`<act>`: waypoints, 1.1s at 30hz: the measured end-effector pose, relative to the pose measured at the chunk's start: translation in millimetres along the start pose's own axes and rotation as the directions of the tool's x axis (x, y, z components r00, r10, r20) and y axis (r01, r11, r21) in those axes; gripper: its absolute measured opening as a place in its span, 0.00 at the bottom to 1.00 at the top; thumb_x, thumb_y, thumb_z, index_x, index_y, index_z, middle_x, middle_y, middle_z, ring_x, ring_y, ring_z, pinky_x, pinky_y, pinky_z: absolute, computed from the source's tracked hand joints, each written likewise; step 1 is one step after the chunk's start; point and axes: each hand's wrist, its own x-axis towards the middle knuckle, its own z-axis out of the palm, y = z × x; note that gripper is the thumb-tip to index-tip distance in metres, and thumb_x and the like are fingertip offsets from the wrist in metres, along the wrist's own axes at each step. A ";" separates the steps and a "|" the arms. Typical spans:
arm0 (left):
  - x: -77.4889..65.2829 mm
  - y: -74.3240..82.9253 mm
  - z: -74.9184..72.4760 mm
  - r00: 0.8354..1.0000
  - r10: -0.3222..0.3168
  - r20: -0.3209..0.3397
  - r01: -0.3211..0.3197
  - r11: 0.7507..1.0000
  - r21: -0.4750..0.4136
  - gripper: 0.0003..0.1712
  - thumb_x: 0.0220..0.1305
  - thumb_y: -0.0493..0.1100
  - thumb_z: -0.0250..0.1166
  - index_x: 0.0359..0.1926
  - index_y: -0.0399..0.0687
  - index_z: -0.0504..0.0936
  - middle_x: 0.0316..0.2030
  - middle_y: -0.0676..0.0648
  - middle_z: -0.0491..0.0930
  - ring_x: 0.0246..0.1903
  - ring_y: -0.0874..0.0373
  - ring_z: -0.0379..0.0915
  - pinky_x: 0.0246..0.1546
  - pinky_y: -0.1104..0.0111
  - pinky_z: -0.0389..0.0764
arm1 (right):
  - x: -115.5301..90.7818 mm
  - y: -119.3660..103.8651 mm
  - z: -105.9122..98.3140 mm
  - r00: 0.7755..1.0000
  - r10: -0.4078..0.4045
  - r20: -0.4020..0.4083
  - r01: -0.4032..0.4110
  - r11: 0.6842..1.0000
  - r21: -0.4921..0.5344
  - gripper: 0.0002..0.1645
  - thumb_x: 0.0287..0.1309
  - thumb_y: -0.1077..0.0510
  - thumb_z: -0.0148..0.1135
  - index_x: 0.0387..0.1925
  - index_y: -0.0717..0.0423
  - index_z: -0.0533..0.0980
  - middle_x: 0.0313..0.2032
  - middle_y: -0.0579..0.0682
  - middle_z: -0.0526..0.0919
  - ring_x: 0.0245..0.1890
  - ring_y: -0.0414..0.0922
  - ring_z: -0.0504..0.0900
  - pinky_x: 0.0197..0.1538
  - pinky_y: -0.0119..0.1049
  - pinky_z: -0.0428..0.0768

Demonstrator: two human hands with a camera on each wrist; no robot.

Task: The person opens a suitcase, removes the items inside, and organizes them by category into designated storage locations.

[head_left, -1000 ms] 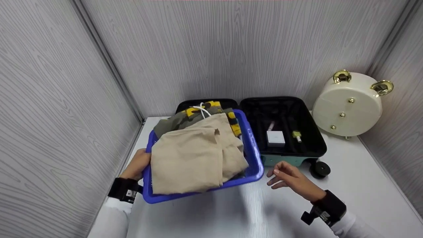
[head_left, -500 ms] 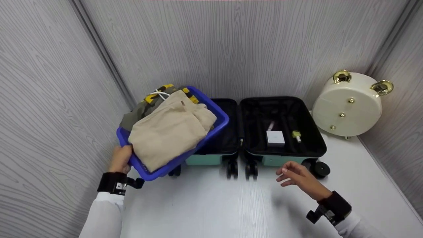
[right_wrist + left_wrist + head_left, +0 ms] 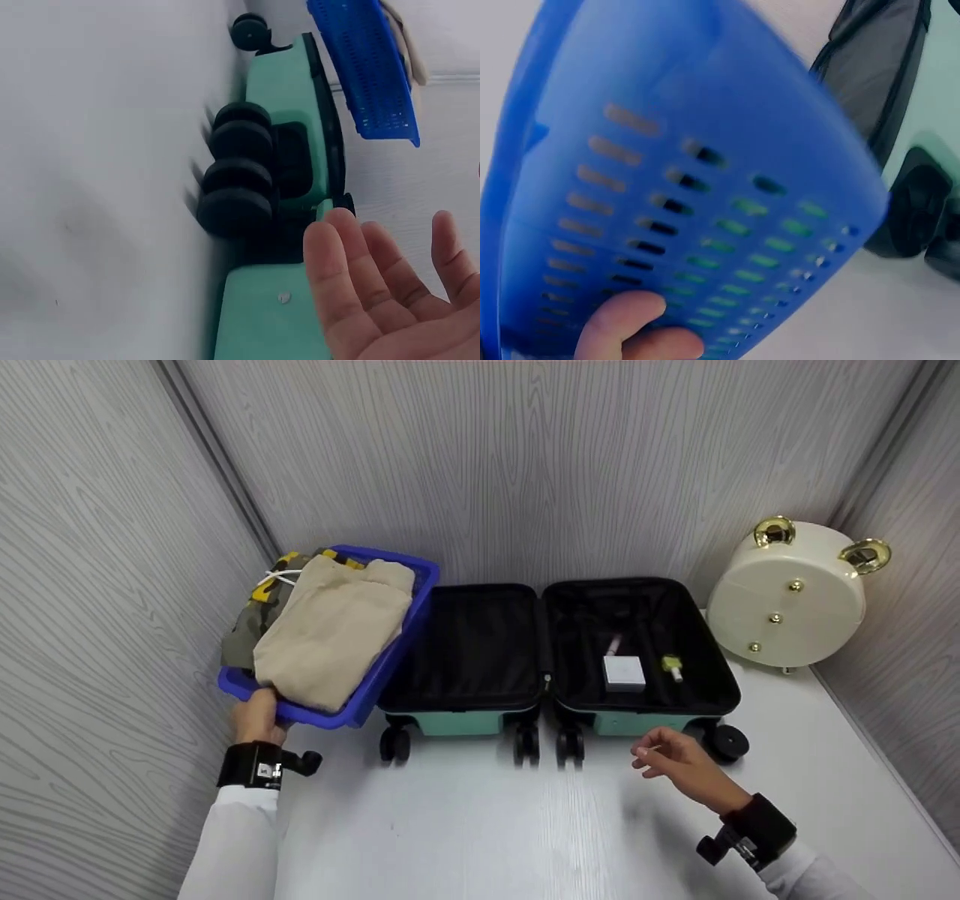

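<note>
My left hand (image 3: 257, 717) grips the near rim of a blue plastic basket (image 3: 375, 679), which is held up tilted at the left. Its perforated side fills much of the left wrist view, with fingertips (image 3: 626, 319) against it. Folded beige cloth (image 3: 337, 622) lies on top in the basket, and a camouflage garment (image 3: 251, 634) with yellow patches and a white drawstring bulges beside it. What lies beneath is hidden. Over the table, in front of the suitcase (image 3: 461, 725), my right hand (image 3: 686, 765) hovers with relaxed fingers and holds nothing.
The green suitcase lies open, its black halves side by side. In its right half are a white box (image 3: 624, 673), a yellow-green item (image 3: 672, 666) and a small pink stick (image 3: 614, 644). A round cream bag (image 3: 787, 600) with gold handles stands at the right wall.
My left hand has carried the basket leftward and back, off the suitcase, uncovering its left half. The basket has turned. My right hand has drawn back slightly to the right.
</note>
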 end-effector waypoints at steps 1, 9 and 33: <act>1.2 0.0 0.3 1.000 -0.005 -0.017 0.004 1.000 -0.026 0.17 0.70 0.31 0.55 0.56 0.49 0.66 0.41 0.52 0.77 0.31 0.60 0.81 0.32 0.66 0.86 | 0.5 0.7 1.1 0.999 -0.012 -0.030 0.011 0.999 -0.038 0.15 0.81 0.60 0.59 0.52 0.72 0.76 0.47 0.51 0.84 0.47 0.38 0.88 0.50 0.34 0.88; 9.5 -2.1 2.6 0.992 -0.020 -0.125 0.022 1.000 0.012 0.36 0.73 0.35 0.52 0.80 0.43 0.56 0.52 0.53 0.68 0.44 0.59 0.75 0.31 0.67 0.85 | 11.2 8.2 -2.1 0.933 -0.229 -0.277 0.100 0.906 -0.411 0.04 0.67 0.63 0.75 0.40 0.52 0.86 0.39 0.45 0.89 0.42 0.33 0.85 0.50 0.27 0.82; 56.2 -37.4 4.9 0.954 -0.076 -0.290 0.078 0.997 -0.005 0.36 0.76 0.42 0.53 0.82 0.43 0.61 0.72 0.53 0.67 0.65 0.60 0.68 0.62 0.71 0.77 | 29.1 39.0 -28.5 0.951 -0.243 -0.188 0.056 0.738 -0.673 0.27 0.67 0.66 0.72 0.65 0.71 0.80 0.68 0.70 0.81 0.73 0.71 0.74 0.79 0.69 0.62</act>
